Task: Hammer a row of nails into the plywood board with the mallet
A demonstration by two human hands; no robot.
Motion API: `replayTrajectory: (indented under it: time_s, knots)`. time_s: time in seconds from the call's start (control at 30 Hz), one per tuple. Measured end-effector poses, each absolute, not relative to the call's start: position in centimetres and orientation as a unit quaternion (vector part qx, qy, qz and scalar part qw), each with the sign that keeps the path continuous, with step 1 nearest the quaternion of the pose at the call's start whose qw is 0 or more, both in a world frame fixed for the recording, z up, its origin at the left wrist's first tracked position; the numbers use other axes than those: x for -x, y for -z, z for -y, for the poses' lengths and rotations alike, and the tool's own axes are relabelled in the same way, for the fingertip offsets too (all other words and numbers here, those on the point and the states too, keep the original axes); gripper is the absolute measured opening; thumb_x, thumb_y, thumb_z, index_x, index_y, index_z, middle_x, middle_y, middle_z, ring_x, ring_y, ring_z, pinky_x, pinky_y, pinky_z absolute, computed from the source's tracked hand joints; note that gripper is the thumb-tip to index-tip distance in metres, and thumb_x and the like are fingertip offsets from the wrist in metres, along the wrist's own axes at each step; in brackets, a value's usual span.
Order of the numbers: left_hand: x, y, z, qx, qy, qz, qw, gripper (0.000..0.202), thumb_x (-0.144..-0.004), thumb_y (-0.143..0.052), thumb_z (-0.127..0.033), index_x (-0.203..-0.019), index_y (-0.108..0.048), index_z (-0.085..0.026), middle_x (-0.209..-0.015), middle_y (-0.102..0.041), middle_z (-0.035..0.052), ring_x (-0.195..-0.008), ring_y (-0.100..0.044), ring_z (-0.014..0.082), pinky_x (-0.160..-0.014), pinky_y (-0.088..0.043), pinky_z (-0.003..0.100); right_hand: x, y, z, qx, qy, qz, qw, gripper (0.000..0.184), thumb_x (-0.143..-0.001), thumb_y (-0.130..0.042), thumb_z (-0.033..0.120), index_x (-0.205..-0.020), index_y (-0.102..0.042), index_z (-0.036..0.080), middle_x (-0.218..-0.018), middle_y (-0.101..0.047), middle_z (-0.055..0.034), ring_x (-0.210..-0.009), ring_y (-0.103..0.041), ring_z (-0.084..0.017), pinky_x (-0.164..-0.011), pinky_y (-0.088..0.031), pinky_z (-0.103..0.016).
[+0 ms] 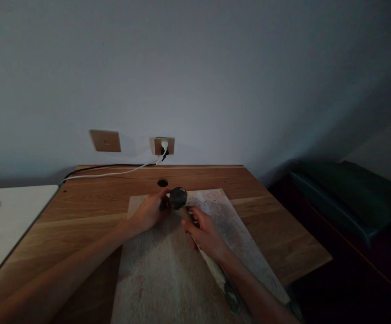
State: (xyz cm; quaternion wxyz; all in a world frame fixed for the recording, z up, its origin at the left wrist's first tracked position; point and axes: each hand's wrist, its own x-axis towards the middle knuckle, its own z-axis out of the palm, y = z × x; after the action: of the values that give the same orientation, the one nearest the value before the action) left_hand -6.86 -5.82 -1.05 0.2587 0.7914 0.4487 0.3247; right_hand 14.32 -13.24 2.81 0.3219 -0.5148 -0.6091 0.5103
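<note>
My right hand [206, 231] is closed round the pale handle of a mallet [179, 198], close below its dark, round head. The handle [212, 266] slants down toward me under my right forearm and ends in a dark grip. Just left of the head is my left hand [150, 210], its fingers curled together. The head hides those fingertips, so what they hold, if anything, does not show. Both hands are over a worn, pale wooden board [161, 279]. Small crumbs or chips [213, 201] lie on the board beyond my right hand.
The board lies on a wooden desk [266, 216] against a wall. At the back are a cable hole [162, 183], a plugged wall socket [168, 146] and a white cable [114, 174]. A white surface [13, 225] stands left; a dark green padded object [350, 193] is at right.
</note>
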Motion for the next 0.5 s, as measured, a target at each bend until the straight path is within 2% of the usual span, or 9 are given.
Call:
replayTrajectory:
  time_s: [0.07,0.3,0.37,0.47,0.5]
  knots:
    - [6.9,1.2,5.8,-0.793,-0.325,-0.445,0.259,0.048,-0.082,-0.064,-0.011,-0.128,-0.061,-0.02,-0.097,-0.08,0.0042,-0.081,-0.076,0.0208,-0.073,-0.055,0.031,-14.3,-2.9,13.3,0.518,-0.51,0.607,0.321,0.022,-0.097,-0.06,0.034,-0.115,-0.059,0.021,-0.073,-0.06,0.0071,-0.034,-0.048,-0.004,-0.031,-0.034,-0.017]
    - [7.0,1.4,5.5,-0.803,-0.32,-0.434,0.254,0.054,-0.08,-0.062,-0.01,-0.133,-0.057,-0.019,-0.089,-0.077,0.0021,-0.076,-0.074,0.0197,-0.072,-0.056,0.03,-14.9,-2.9,13.2,0.514,-0.515,0.604,0.326,0.024,-0.095,-0.059,0.034,-0.115,-0.06,0.021,-0.074,-0.059,0.0066,-0.034,-0.047,-0.004,-0.031,-0.035,-0.017]
    - [7.0,1.2,5.8,-0.813,-0.318,-0.434,0.222,0.053,-0.08,-0.061,-0.01,-0.132,-0.057,-0.019,-0.099,-0.076,0.0044,-0.085,-0.074,0.0209,-0.078,-0.058,0.033,-15.7,-3.1,13.5,0.511,-0.519,0.599,0.333,0.03,-0.093,-0.062,0.04,-0.115,-0.06,0.02,-0.074,-0.059,0.0063,-0.034,-0.047,-0.005,-0.031,-0.034,-0.018]
    - [6.4,0.5,7.0,-0.852,-0.311,-0.408,0.105,0.05,-0.08,-0.064,-0.012,-0.129,-0.059,-0.018,-0.123,-0.068,0.0118,-0.11,-0.069,0.0263,-0.093,-0.057,0.041,-17.8,-3.2,14.5,0.52,-0.516,0.583,0.352,0.042,-0.091,-0.064,0.05,-0.12,-0.06,0.019,-0.075,-0.059,0.0059,-0.033,-0.047,-0.005,-0.031,-0.032,-0.019]
    - [5.9,0.1,7.6,-0.872,-0.297,-0.383,0.067,0.047,-0.082,-0.065,-0.013,-0.128,-0.059,-0.018,-0.126,-0.067,0.0126,-0.115,-0.066,0.0276,-0.097,-0.056,0.043,-18.7,-3.2,15.0,0.53,-0.511,0.578,0.353,0.044,-0.091,-0.063,0.051,-0.12,-0.06,0.019,-0.075,-0.06,0.0059,-0.033,-0.046,-0.005,-0.031,-0.031,-0.019]
